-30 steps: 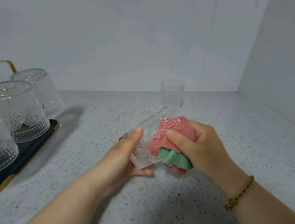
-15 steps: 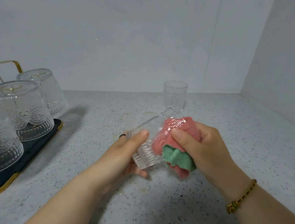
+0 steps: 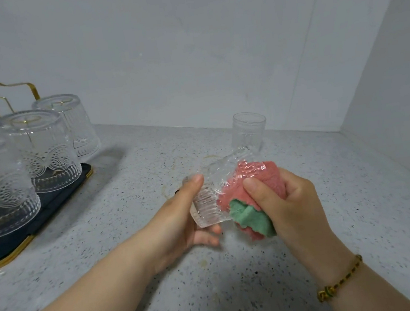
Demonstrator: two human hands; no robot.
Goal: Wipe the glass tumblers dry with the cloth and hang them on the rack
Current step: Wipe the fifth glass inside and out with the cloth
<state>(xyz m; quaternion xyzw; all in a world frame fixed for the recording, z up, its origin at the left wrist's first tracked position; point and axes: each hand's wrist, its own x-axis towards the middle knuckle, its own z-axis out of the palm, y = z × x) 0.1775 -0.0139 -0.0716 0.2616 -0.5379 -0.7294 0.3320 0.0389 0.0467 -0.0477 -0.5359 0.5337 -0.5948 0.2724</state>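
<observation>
My left hand [image 3: 181, 220] grips the base end of a ribbed glass tumbler [image 3: 212, 195] held on its side above the counter. My right hand [image 3: 287, 204] clutches a pink and green cloth [image 3: 251, 201], part of it pushed into the tumbler's mouth. Another tumbler [image 3: 248, 132] stands upright on the counter behind my hands. At the left, three patterned tumblers [image 3: 40, 149] hang upside down on a gold wire rack [image 3: 20, 87] with a dark tray [image 3: 56, 194].
The speckled grey counter [image 3: 240, 280] runs into a corner formed by a white back wall and a white side wall [image 3: 399, 105] on the right. A beaded bracelet [image 3: 340, 278] sits on my right wrist.
The view has shifted slightly, so the rack sits further right in the frame. My hands keep the same hold on the tumbler and cloth, with the cloth turning a little inside the glass.
</observation>
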